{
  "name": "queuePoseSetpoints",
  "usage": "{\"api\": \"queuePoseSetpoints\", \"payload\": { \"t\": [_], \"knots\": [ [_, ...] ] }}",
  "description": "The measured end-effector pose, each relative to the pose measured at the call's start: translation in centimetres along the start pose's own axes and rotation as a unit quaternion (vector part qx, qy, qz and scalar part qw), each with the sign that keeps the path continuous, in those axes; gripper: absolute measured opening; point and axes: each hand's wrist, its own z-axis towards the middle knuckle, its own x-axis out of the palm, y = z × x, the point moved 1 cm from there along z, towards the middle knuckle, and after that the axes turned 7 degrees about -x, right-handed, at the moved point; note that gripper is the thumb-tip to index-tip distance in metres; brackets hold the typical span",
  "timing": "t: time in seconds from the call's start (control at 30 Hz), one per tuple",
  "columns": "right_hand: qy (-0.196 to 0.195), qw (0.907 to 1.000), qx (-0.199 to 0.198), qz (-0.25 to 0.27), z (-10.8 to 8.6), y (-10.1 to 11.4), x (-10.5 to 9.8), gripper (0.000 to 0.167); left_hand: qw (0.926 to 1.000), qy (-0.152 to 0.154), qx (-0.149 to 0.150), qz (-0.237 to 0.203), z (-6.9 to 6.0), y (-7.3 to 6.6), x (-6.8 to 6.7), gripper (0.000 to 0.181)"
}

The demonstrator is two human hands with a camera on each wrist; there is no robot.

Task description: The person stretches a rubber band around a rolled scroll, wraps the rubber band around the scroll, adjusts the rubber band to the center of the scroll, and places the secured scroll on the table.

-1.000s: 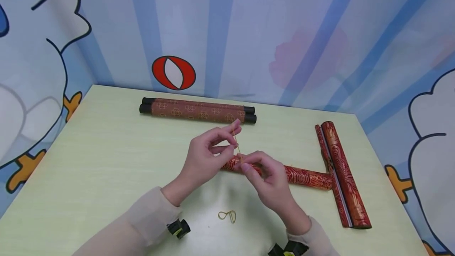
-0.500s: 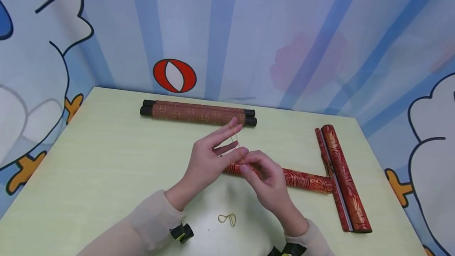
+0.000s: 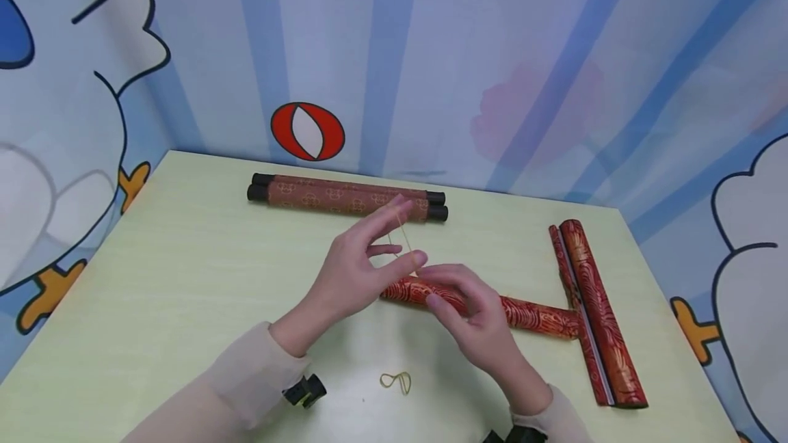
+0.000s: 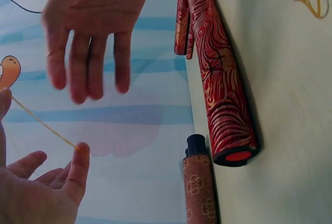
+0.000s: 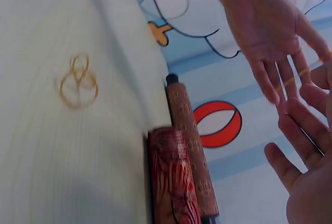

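Note:
A thin yellow rubber band (image 3: 404, 236) stretches between the thumb and fingers of my left hand (image 3: 353, 262), which are spread nearly straight. In the left wrist view, the band (image 4: 44, 124) runs taut from fingertip to fingertip. My right hand (image 3: 480, 323) stands close on its right, apart from the band; in the left wrist view the right hand's fingers (image 4: 79, 73) hang straight and hold nothing. Under both hands lies a red-and-gold patterned roll (image 3: 538, 316), partly hidden in the head view; its dark-rimmed round end (image 4: 236, 156) shows in the left wrist view.
A second, looped rubber band (image 3: 397, 381) lies on the pale table (image 3: 215, 279) nearer me. Two more red patterned rolls (image 3: 606, 320) lie side by side at right, touching the first roll's end. Brown flower-patterned rolls with black ends (image 3: 326, 195) lie near the back wall.
My right fingers have parted from the rubber band, which they pinched a second ago, and moved slightly right. My left thumb and fingers have spread wider, stretching the band.

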Motion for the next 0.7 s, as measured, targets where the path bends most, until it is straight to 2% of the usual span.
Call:
{"api": "queuePoseSetpoints", "payload": {
  "t": [0.1, 0.17, 0.3, 0.37, 0.43, 0.5, 0.6, 0.7],
  "knots": [
    [0.044, 0.9946, 0.006, -0.094, -0.3, -0.5, -1.0, 0.033, 0.9999, 0.005, 0.002, 0.009, 0.0, -0.1, -0.5, 0.069],
    [0.081, 0.9827, 0.001, -0.167, -0.5, -1.0, -1.8, 0.036, 0.9999, 0.011, 0.001, 0.006, 0.0, -0.1, -0.8, 0.07],
    [0.163, 0.9401, 0.004, -0.299, -1.0, -2.3, -3.5, 0.053, 0.9997, 0.014, -0.016, 0.016, 0.1, 0.0, -1.6, 0.07],
    [0.198, 0.9172, 0.025, -0.345, -1.3, -3.0, -4.5, 0.062, 0.9993, 0.013, -0.028, 0.021, 0.1, 0.1, -2.0, 0.071],
    [0.227, 0.8969, 0.055, -0.375, -1.6, -3.7, -5.4, 0.069, 0.9988, 0.012, -0.039, 0.025, 0.1, 0.2, -2.3, 0.072],
    [0.248, 0.8824, 0.084, -0.391, -1.9, -4.2, -6.3, 0.074, 0.9983, 0.012, -0.05, 0.029, 0.1, 0.3, -2.6, 0.073],
    [0.275, 0.8654, 0.11, -0.404, -2.3, -4.8, -7.5, 0.078, 0.9969, 0.014, -0.067, 0.039, 0.1, 0.4, -2.9, 0.076],
    [0.294, 0.8541, 0.125, -0.411, -2.5, -5.2, -8.2, 0.075, 0.9954, 0.018, -0.08, 0.05, 0.0, 0.5, -3.2, 0.08]
  ]
}}
